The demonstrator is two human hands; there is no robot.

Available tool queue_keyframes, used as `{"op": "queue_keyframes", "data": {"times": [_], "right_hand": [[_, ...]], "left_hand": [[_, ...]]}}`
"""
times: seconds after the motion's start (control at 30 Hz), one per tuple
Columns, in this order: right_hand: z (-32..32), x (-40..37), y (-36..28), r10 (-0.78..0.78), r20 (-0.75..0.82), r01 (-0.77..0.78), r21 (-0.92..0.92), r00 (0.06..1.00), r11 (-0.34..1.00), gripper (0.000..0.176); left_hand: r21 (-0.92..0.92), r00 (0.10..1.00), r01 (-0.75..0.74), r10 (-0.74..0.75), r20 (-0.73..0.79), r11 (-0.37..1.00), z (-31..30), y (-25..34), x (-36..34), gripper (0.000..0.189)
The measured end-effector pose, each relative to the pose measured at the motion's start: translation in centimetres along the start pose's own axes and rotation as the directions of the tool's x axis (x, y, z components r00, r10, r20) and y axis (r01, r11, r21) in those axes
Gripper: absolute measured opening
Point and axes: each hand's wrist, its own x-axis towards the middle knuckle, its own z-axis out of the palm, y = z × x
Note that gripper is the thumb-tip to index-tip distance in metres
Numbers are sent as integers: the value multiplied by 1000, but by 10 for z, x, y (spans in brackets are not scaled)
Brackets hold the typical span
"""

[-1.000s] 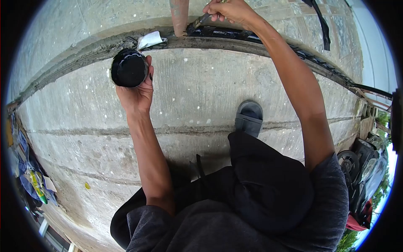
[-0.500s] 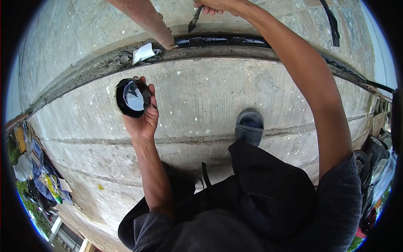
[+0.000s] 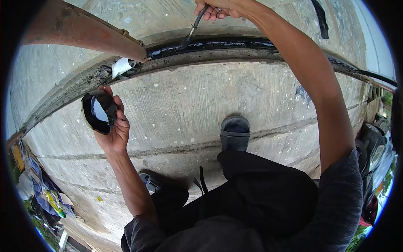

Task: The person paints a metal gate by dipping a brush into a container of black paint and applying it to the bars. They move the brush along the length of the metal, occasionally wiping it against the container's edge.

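Observation:
My left hand is wrapped round a round container with glossy black liquid in it, held at the left above the concrete. At the top of the view my right hand grips a thin dark brush. The brush tip points down and touches or nearly touches a black, wet-looking pipe lying along a groove in the concrete. A reddish-brown post meets the groove at the left end of the black stretch.
A crumpled white scrap lies beside the post's foot. My sandalled foot is on the concrete floor. Mixed clutter sits at the far left, more at the far right. A black strip lies at the top right.
My left hand has moved left and slightly down with the container, which is more tilted. The brush has come down to the pipe. The view has shifted, and more of the post and my other sandal show.

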Motion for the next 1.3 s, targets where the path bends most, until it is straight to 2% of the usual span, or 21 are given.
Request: {"op": "queue_keyframes", "data": {"times": [0.1,0.17,0.23,0.27,0.37,0.47,0.53,0.57,0.6,0.73,0.83,0.87,0.9,0.93,0.97,1.0,1.03,1.07,1.17,1.27,1.3], "right_hand": [[-39,-7,17,149,-40,-153,-166,988,974,25],[-67,-33,6,158,-128,-199,-449,979,871,24],[-94,-45,4,94,-128,-157,-710,987,686,25],[-102,-47,7,66,-119,-136,-838,991,528,28],[-98,-40,31,-116,-58,-35,-981,992,192,30],[-69,-18,41,-179,228,257,-953,957,159,30],[-59,-43,21,-197,18,145,-741,980,656,28],[-56,-54,15,-159,-84,89,-538,984,838,28],[-62,-53,21,-185,-59,150,-377,981,914,25],[-106,-57,72,-20,-187,-11,-160,982,987,21],[-146,-74,101,74,-308,-130,-168,949,977,19],[-158,-78,104,89,-331,-185,-271,939,945,19],[-168,-83,100,102,-355,-239,-368,929,899,19],[-167,-92,91,31,-337,-244,-611,941,753,23],[-174,-80,106,-143,-201,-101,-853,969,512,24],[-193,-54,133,-265,-12,40,-981,964,189,25],[-188,-54,127,-312,205,159,-973,928,-166,26],[-176,-53,127,-322,-160,-88,-970,933,228,27],[-134,-87,59,-179,-133,40,-685,975,728,26],[-133,-89,60,-180,-184,154,-144,966,977,21],[-138,-89,67,-161,-222,109,-231,962,967,20]], "left_hand": [[38,999,36,-35,-14,999,4,-1,2,56],[75,997,59,-56,-49,995,5,-4,0,57],[83,995,75,-69,-77,994,1,-8,-3,57],[84,993,73,-65,-96,994,-2,-10,-6,57],[71,991,81,-72,-115,994,-17,-17,-11,57],[21,988,108,-105,-113,994,-25,-26,-12,56],[-27,984,142,-144,-108,989,-28,-29,-16,53],[-23,982,152,-154,-111,988,-28,-30,-18,53],[-20,980,164,-165,-110,986,-27,-31,-18,53],[54,985,129,-121,-124,990,-22,-43,-17,56],[68,983,134,-124,-134,989,-23,-44,-17,58],[64,982,142,-132,-133,988,-24,-44,-17,58],[59,981,150,-141,-132,987,-25,-45,-16,58],[62,981,157,-148,-126,986,-24,-46,-15,57],[65,980,165,-157,-120,984,-23,-48,-14,57],[60,980,170,-162,-119,984,-24,-49,-13,57],[57,979,174,-166,-116,983,-26,-50,-13,57],[54,978,179,-172,-115,982,-26,-50,-12,57],[62,977,194,-187,-103,979,-24,-51,-11,57],[50,979,188,-183,-95,981,-26,-49,-11,57],[36,979,189,-186,-79,981,-26,-49,-11,57]]}}
